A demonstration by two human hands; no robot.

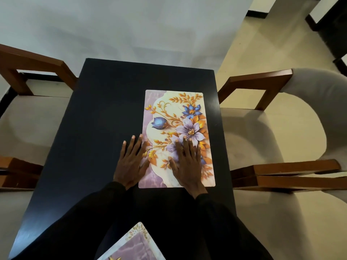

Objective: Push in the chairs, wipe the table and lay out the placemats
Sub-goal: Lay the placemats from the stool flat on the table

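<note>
While left hand (131,163) and right hand (187,166) press flat, floral placemat (178,113) (purple, blue, gold), black table (105,102)

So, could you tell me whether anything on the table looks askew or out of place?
The near placemat, partly hidden, lies cornerwise to the table edges; the floral placemat under the left hand and right hand sits roughly square. Nothing looks spilled or damaged.

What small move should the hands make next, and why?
Probably lift the left hand and right hand, then take the second placemat near the body: the floral placemat lies flat and square along the right edge of the table.
</note>
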